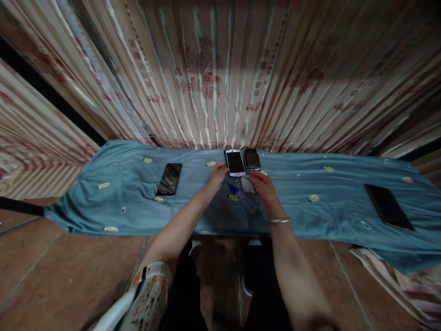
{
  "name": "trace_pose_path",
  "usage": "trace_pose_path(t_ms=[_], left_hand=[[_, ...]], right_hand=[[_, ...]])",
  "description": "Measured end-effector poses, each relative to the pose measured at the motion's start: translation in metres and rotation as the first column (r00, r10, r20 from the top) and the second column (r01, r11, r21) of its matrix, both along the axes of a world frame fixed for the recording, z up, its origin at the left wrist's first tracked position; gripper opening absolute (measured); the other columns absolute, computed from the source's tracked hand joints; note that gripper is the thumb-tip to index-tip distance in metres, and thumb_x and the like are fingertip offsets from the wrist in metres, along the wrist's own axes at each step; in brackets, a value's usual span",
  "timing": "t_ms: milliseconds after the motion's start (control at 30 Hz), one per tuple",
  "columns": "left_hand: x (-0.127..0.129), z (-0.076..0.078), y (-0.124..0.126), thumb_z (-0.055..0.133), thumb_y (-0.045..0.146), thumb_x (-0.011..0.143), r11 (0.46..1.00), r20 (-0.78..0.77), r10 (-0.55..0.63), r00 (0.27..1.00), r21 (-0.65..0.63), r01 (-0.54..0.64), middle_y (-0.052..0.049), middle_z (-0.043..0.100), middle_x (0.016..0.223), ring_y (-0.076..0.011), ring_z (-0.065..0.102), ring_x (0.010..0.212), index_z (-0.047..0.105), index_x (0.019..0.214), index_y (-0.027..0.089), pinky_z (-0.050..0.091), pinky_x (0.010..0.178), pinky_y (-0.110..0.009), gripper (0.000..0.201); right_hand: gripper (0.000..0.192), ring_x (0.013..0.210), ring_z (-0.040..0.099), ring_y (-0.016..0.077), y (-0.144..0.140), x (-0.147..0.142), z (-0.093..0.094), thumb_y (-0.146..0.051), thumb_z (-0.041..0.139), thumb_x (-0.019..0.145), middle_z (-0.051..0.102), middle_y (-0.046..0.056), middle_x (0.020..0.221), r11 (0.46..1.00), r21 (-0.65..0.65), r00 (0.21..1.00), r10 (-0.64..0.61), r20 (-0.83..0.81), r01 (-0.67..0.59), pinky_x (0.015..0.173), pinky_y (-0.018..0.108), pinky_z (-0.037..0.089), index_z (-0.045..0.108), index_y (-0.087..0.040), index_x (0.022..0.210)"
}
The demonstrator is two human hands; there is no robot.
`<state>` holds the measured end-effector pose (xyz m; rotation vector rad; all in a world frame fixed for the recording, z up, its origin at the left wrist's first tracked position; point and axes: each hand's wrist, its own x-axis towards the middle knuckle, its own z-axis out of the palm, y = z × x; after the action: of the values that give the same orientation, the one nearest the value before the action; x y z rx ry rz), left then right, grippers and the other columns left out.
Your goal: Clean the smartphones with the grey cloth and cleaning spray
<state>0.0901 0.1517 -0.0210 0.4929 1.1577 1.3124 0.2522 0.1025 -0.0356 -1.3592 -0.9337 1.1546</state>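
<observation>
A white-framed smartphone (235, 162) with a dark screen lies on the blue-green cloth cover, in front of me. My left hand (218, 174) is at its lower left edge, fingers stretched toward it; contact is hard to make out. Between the fingers of my right hand (264, 185), just below the phone, is a small greyish wiping cloth (248, 184). Close under that lies a clear little bottle (248, 202) with a blue top, tipped on its side. A dark brown, shiny case-like object (252, 159) sits right of the phone.
Another dark phone (170, 179) lies to the left, and a larger dark phone or tablet (389, 207) far right. The patterned blue-green cover (289, 207) drapes over a long, narrow surface. A striped curtain (213, 82) hangs behind it. Brown floor tiles (89, 276) show below.
</observation>
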Motion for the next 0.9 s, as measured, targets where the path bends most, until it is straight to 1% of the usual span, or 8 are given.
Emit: trace_pose_path(t_ms=[133, 200, 300, 533, 667, 733, 800, 900], left_hand=[[-0.008, 0.013, -0.044, 0.070, 0.023, 0.077, 1.000, 0.076, -0.030, 0.997, 0.010, 0.029, -0.004, 0.070, 0.092, -0.0159, 0.064, 0.090, 0.066, 0.082, 0.019, 0.047, 0.081, -0.029, 0.008], [-0.012, 0.018, -0.072, 0.066, 0.038, 0.081, 0.988, 0.206, -0.145, 0.968, -0.020, 0.152, -0.007, 0.070, 0.089, -0.0163, 0.064, 0.083, 0.069, 0.082, 0.017, 0.049, 0.077, -0.030, 0.021], [-0.019, 0.018, -0.104, 0.076, 0.032, 0.073, 0.979, 0.336, -0.185, 0.923, -0.020, 0.203, -0.005, 0.071, 0.081, -0.0145, 0.063, 0.075, 0.071, 0.082, 0.016, 0.049, 0.074, -0.028, 0.019], [-0.044, 0.008, -0.124, 0.079, 0.013, 0.064, 0.998, 0.242, -0.023, 0.970, -0.050, 0.037, -0.002, 0.069, 0.063, -0.0117, 0.060, 0.058, 0.069, 0.069, 0.013, 0.049, 0.065, -0.026, 0.011], [-0.061, 0.009, -0.128, 0.079, 0.013, 0.063, 0.998, 0.229, 0.005, 0.973, -0.065, 0.011, -0.002, 0.070, 0.064, -0.0118, 0.062, 0.057, 0.070, 0.071, 0.013, 0.051, 0.063, -0.026, 0.012], [-0.069, 0.009, -0.130, 0.079, 0.015, 0.065, 0.997, 0.224, 0.018, 0.974, -0.079, 0.000, -0.002, 0.070, 0.063, -0.0116, 0.062, 0.056, 0.069, 0.069, 0.013, 0.051, 0.061, -0.025, 0.011], [-0.076, 0.010, -0.132, 0.077, 0.017, 0.068, 0.996, 0.219, 0.024, 0.975, -0.092, -0.004, -0.002, 0.069, 0.063, -0.0117, 0.062, 0.055, 0.068, 0.069, 0.012, 0.051, 0.059, -0.025, 0.010], [-0.083, 0.012, -0.134, 0.075, 0.017, 0.072, 0.995, 0.215, 0.023, 0.976, -0.097, -0.002, -0.003, 0.071, 0.066, -0.0125, 0.065, 0.058, 0.069, 0.073, 0.012, 0.052, 0.059, -0.025, 0.008]], right_hand=[[0.035, 0.083, 0.068, 0.0210, -0.013, -0.017, 0.019, -0.034, 0.073, 0.056, 0.077, 0.002, 0.089, 0.998, 0.008, 0.974, 0.066, -0.217, -0.066, 0.074, 0.032, 0.053, 0.077, -0.023, 0.088], [0.036, 0.086, 0.069, 0.0211, -0.020, -0.033, 0.024, -0.035, 0.075, 0.056, 0.077, 0.002, 0.095, 0.994, 0.024, 0.961, 0.106, -0.257, -0.103, 0.077, 0.033, 0.053, 0.077, -0.024, 0.090], [0.037, 0.091, 0.069, 0.0218, -0.032, -0.056, 0.025, -0.036, 0.076, 0.058, 0.077, 0.003, 0.100, 0.979, 0.064, 0.937, 0.203, -0.285, -0.193, 0.083, 0.034, 0.053, 0.077, -0.024, 0.093], [0.043, 0.099, 0.068, 0.0232, -0.041, -0.078, 0.005, -0.047, 0.069, 0.073, 0.074, 0.007, 0.111, 0.912, 0.194, 0.930, 0.366, 0.016, -0.362, 0.091, 0.040, 0.052, 0.074, -0.021, 0.108], [0.040, 0.102, 0.069, 0.0238, -0.038, -0.066, 0.000, -0.042, 0.056, 0.086, 0.074, 0.009, 0.112, 0.892, 0.227, 0.889, 0.302, 0.345, -0.391, 0.092, 0.041, 0.053, 0.069, -0.020, 0.117], [0.038, 0.103, 0.068, 0.0251, -0.039, -0.056, 0.000, -0.037, 0.054, 0.089, 0.073, 0.011, 0.115, 0.900, 0.241, 0.791, 0.161, 0.590, -0.364, 0.094, 0.042, 0.052, 0.067, -0.020, 0.120], [0.037, 0.111, 0.065, 0.0277, -0.042, -0.045, -0.001, -0.034, 0.052, 0.091, 0.070, 0.015, 0.120, 0.900, 0.234, 0.622, 0.051, 0.782, -0.367, 0.101, 0.043, 0.048, 0.066, -0.016, 0.120], [0.040, 0.114, 0.063, 0.0312, -0.049, -0.035, -0.006, -0.034, 0.058, 0.089, 0.068, 0.019, 0.121, 0.901, 0.106, 0.379, 0.068, 0.923, -0.420, 0.101, 0.045, 0.046, 0.064, -0.011, 0.121]])
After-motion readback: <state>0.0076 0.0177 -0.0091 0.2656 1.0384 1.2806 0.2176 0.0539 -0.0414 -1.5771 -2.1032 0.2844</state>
